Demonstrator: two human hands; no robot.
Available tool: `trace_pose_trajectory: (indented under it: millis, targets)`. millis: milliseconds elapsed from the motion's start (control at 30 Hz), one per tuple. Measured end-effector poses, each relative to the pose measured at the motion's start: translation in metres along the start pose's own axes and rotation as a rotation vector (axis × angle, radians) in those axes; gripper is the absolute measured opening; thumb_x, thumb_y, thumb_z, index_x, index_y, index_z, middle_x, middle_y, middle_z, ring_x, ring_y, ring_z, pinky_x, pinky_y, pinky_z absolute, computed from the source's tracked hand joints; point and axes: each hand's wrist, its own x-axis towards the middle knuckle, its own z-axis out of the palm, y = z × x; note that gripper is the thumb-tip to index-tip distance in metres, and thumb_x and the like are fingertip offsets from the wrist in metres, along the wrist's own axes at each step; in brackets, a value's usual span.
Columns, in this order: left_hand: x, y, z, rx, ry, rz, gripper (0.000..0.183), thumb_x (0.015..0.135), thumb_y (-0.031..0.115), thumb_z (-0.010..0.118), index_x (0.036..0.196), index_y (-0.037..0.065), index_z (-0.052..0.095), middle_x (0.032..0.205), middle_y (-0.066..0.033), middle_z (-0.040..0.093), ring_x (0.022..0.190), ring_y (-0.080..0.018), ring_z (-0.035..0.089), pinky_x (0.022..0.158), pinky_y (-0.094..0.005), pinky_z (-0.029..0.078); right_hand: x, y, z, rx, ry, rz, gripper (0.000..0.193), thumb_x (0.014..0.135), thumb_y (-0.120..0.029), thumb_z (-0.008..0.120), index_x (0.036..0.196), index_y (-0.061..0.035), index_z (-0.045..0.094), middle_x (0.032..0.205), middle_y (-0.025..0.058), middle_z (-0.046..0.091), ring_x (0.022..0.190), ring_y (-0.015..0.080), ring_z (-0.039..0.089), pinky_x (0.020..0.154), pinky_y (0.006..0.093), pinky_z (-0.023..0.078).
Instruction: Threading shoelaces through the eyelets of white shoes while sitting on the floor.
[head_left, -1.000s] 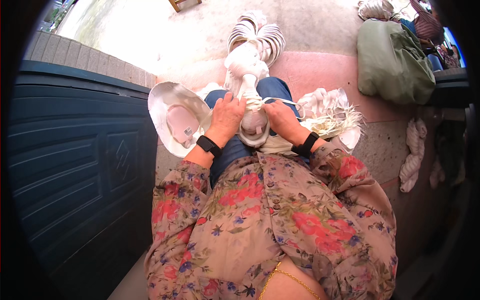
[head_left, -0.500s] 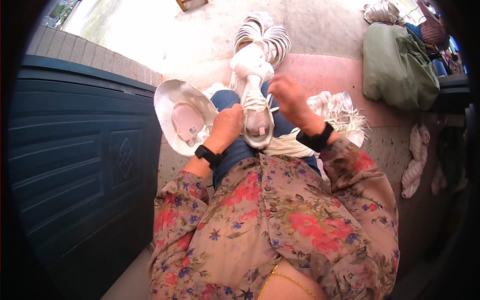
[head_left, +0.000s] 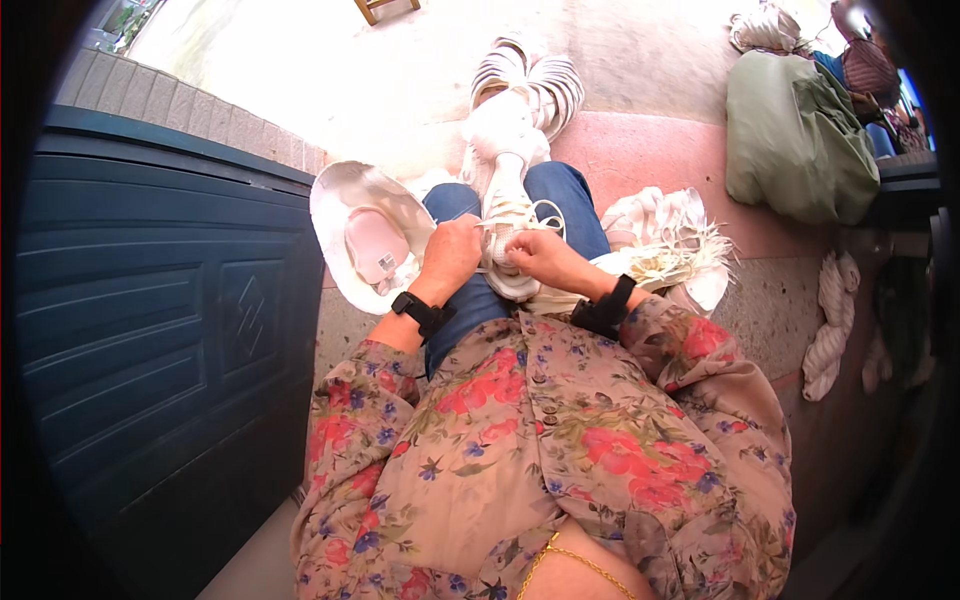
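Note:
A white shoe upper (head_left: 510,215) with a mesh tongue and criss-crossed laces lies between my knees, its opening toward me. My left hand (head_left: 453,252) is closed at its left edge, fingertips gripping the side by the eyelets. From the right, my right hand (head_left: 545,260) reaches over the tongue with thumb and fingers pinched together. A cream shoelace (head_left: 550,211) loops up just beyond these fingers; its end is hidden, seemingly in the pinch. Past the upper, a fanned row of white uppers (head_left: 555,90) stretches away from me.
Left of my knee stands a white bowl-shaped piece (head_left: 335,215) with pink inside. Loose laces (head_left: 690,260) and white uppers lie at my right. A blue panelled door (head_left: 140,330) borders the left; a green sack (head_left: 800,140) and a twisted white hank (head_left: 830,325) are at right.
My right hand has come down and left from above my right knee to the tongue of the upper. The lace it drew out now forms a slack loop. My left hand has stayed put.

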Motion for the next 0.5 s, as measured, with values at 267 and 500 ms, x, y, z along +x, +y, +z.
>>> trace_pose_trajectory:
  millis: [267,500]
  targets:
    - [0.004,-0.001,0.007,0.013,0.019,0.001,0.021,0.083,0.016,0.050,0.078,-0.001,0.061,0.072,-0.0222,0.058,0.070,-0.0383,0.057,0.063,-0.0429,0.045,0.028,0.003,0.027,-0.294,0.283,-0.107,0.021,0.081,-0.013,0.042,0.091,-0.0020,0.057,0.080,0.0221,0.060,0.077,0.0382,0.058,0.068,0.0439,0.045]
    - [0.001,0.007,-0.001,-0.098,0.147,-0.075,0.014,0.082,0.009,0.046,0.088,0.000,0.055,0.076,-0.0215,0.059,0.073,-0.0383,0.058,0.064,-0.0428,0.046,0.029,0.004,0.021,-0.602,0.180,-0.231,0.016,0.080,-0.011,0.043,0.082,0.0032,0.051,0.071,0.0235,0.057,0.068,0.0382,0.059,0.059,0.0443,0.046]
